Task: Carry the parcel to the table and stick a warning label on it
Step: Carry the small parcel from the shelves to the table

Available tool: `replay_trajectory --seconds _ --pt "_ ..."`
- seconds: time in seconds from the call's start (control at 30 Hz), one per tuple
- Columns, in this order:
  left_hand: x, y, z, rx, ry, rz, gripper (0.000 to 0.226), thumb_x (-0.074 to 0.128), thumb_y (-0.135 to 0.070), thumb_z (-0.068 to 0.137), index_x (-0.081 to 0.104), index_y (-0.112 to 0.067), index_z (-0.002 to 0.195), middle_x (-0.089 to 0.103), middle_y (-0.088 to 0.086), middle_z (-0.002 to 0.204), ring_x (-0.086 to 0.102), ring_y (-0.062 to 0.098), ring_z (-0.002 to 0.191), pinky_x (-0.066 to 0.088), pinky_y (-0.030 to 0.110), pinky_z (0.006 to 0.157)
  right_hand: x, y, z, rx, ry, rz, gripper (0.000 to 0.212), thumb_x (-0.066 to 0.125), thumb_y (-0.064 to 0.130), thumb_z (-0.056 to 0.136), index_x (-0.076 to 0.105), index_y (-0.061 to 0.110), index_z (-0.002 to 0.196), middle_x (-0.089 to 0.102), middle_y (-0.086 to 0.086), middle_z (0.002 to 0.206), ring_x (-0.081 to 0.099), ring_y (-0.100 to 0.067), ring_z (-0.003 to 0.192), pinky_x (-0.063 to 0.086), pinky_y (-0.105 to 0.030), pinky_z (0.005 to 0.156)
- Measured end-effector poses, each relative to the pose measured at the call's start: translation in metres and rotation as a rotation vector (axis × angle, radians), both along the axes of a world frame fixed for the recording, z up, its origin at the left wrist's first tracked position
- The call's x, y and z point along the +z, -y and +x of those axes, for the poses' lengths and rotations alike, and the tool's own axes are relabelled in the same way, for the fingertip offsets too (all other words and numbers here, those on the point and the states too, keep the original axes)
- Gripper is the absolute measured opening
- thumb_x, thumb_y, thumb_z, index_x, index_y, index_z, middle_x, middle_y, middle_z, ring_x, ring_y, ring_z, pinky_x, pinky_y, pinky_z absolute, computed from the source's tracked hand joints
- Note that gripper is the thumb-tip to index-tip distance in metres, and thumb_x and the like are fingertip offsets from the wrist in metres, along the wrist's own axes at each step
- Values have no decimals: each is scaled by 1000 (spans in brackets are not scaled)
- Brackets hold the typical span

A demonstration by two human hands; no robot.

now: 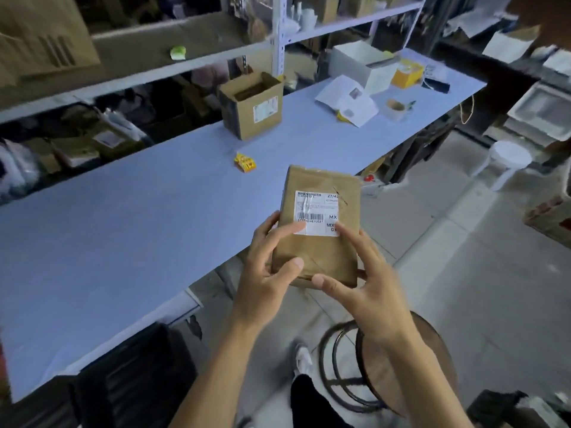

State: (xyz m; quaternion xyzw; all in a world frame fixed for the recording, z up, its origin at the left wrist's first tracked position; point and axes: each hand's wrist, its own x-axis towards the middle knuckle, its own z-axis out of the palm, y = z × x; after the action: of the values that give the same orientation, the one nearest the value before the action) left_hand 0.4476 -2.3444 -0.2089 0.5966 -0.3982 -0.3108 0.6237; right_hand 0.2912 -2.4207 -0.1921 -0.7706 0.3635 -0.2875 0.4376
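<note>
A flat brown cardboard parcel (321, 208) with a white shipping label is held in the air over the front edge of the long blue table (123, 230). My left hand (265, 267) grips its near left corner, thumb on top. My right hand (358, 273) grips its near right corner, fingers on the white label. A small yellow and red label roll or sticker (244, 162) lies on the table just beyond the parcel.
An open cardboard box (251, 105) stands further back on the table. Loose papers (347, 100), a tape roll (397, 108), a white box (361, 64) and a yellow box (407, 73) sit at the far end. Shelving runs behind. A round stool (367, 366) stands below my arms.
</note>
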Motion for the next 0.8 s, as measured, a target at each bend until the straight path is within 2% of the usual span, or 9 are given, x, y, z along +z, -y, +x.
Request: replay_trajectory --seconds 0.07,0.13,0.2,0.33,0.47,0.57,0.67,0.73,0.8 --pt "1 25 12 81 4 16 49 55 -5 79 66 -29 120 43 -1 149 46 3 136 47 17 99 1 36 16 83 11 4 76 81 36 74 44 39 141 43 19 147 47 5 129 51 -19 93" --pt "2 45 23 130 -17 14 48 55 -5 80 66 -28 121 43 -4 149 47 0 134 49 14 93 2 69 34 152 20 19 76 82 31 74 46 39 140 43 21 146 47 10 126 50 -11 88" --pt "3 61 33 213 -44 11 48 54 -6 80 66 -27 121 43 -5 150 47 1 134 51 16 93 2 97 57 229 11 47 75 83 34 73 46 42 139 44 23 145 48 7 127 52 -14 88" --pt "-7 81 66 386 -53 67 49 55 -7 79 65 -27 122 43 -4 149 44 6 139 45 34 110 -4 137 110 387 -35 71 75 80 42 71 47 42 138 46 22 143 46 -1 132 53 -30 94" --pt "-11 95 111 509 -106 66 47 54 -8 78 67 -29 118 44 -8 148 47 7 136 49 40 107 -12 159 170 489 -30 119 73 83 30 75 47 41 138 45 24 143 47 3 129 52 -28 90" --pt "-19 109 152 594 -117 89 46 53 -8 76 67 -29 115 45 -9 147 49 6 134 50 38 106 -20 178 220 539 -49 112 74 83 23 75 48 43 137 44 27 144 47 7 127 53 -27 90" --pt "-26 119 183 664 -140 76 46 53 -8 76 67 -32 113 45 -9 146 47 9 137 52 37 103 -21 196 262 604 -80 96 75 84 27 73 47 48 136 41 36 141 44 15 124 51 -15 87" --pt "-27 126 200 694 -160 65 46 54 -9 77 67 -32 114 44 -8 146 47 10 137 55 27 97 -18 206 284 635 -102 91 75 84 34 73 47 50 136 41 36 141 44 16 123 48 -8 84" --pt "-28 133 214 708 -171 67 44 54 -10 78 66 -27 117 44 -5 147 47 14 136 55 18 88 -20 215 303 665 -114 88 74 82 38 72 47 49 136 41 28 145 45 11 125 47 -5 84"
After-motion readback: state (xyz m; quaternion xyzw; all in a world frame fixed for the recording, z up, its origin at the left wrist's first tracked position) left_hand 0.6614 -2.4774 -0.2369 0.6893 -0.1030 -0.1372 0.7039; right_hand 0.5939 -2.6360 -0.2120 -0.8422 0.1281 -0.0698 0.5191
